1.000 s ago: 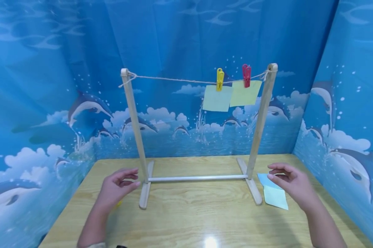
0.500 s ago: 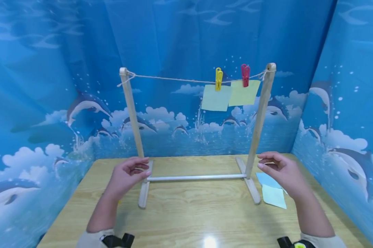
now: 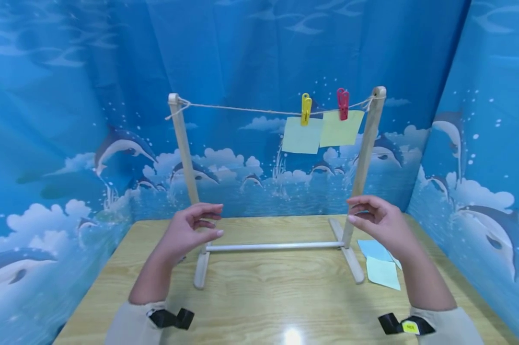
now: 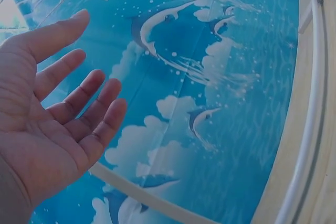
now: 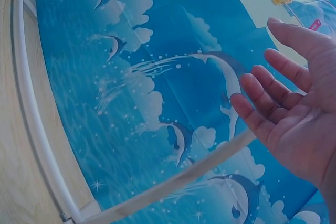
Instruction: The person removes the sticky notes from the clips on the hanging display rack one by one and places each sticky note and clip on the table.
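My left hand hovers in front of the left post of a wooden stand, its relaxed fingers bent a little with nothing in them. On the other side, my right hand is raised before the lower part of the right post, also holding nothing. A string runs between the post tops. Clipped on it are a pale green paper square under a yellow clothespin and a yellow paper square under a red clothespin. Both palms show bare in the wrist views.
Blue and pale green paper squares lie on the table right of the stand's right foot. A white crossbar joins the feet low down. Behind everything hangs a blue dolphin curtain.
Both hands have risen and moved inward, toward the stand's posts. Sleeves and wrist straps have come fully into the head view. The clipped papers hang as before.
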The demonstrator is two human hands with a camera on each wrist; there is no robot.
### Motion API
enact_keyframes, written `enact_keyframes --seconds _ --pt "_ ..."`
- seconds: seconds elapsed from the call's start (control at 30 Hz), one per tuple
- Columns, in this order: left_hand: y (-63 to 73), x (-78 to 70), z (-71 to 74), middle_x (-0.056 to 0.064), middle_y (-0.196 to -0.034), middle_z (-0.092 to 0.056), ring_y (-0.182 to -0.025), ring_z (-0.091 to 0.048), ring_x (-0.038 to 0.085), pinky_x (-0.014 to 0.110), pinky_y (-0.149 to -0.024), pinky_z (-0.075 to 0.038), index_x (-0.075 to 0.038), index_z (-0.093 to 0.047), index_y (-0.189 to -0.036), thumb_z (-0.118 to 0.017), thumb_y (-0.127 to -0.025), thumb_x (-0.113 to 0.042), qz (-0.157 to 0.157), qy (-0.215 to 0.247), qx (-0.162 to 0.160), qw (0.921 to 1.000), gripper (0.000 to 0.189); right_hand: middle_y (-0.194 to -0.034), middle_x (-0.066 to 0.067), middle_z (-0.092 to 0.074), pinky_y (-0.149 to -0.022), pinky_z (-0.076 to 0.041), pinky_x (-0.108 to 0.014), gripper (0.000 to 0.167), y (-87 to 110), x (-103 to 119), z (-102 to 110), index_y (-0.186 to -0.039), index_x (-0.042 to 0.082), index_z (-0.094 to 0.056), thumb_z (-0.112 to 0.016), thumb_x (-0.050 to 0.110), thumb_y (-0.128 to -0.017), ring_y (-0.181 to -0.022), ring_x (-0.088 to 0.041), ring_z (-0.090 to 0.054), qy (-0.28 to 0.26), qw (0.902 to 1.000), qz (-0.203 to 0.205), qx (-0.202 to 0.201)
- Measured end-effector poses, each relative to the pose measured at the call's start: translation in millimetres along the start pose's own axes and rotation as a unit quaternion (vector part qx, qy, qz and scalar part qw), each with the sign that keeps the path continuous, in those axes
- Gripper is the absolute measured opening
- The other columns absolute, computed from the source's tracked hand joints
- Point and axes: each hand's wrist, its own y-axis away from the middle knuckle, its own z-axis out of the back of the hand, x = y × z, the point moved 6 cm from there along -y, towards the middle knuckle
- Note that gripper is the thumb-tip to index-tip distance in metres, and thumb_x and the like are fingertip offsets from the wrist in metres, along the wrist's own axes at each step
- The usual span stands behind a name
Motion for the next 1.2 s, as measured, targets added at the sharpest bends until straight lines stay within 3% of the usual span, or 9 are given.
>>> enact_keyframes --seconds 0.13,0.73,1.2 --pt "-8.3 -9.0 -4.3 0.007 -0.124 -0.060 -0.114 -0.058 0.028 0.036 -0.093 -0.053 -0.009 -0.062 -0.127 -0.079 -0.083 -0.016 -0.019 -0.021 0.010 0.9995 0.048 -0.115 -0.011 -0.057 -0.082 -0.053 -0.018 0.037 -7.4 7.4 -3.4 -0.130 -0.002 -0.052 -0.061 0.012 -0.098 -0.098 -0.015 -0.060 0.002 1.0000 0.005 0.006" --pt "-49.3 -47.0 -22.8 0.007 -0.122 -0.062 -0.109 -0.059 0.023 0.047 -0.094 -0.052 -0.006 -0.063 -0.126 -0.079 -0.084 -0.016 -0.075 -0.023 0.013 0.9968 0.046 -0.119 -0.008 -0.060 -0.081 -0.051 -0.015 0.044 -41.1 18.7 -11.0 -0.129 0.005 -0.057 -0.063 0.033 -0.096 -0.102 -0.017 -0.057 0.036 0.9984 -0.021 -0.037" --pt "-80.3 -81.2 -36.4 0.005 -0.116 -0.064 -0.107 -0.061 0.024 0.043 -0.093 -0.053 -0.006 -0.065 -0.123 -0.078 -0.085 -0.017 -0.107 -0.010 0.006 0.9941 0.041 -0.125 -0.009 -0.060 -0.084 -0.050 -0.019 0.055 -69.9 30.3 -17.6 -0.135 0.011 -0.056 -0.063 0.045 -0.093 -0.109 -0.019 -0.055 0.049 0.9962 -0.056 -0.046"
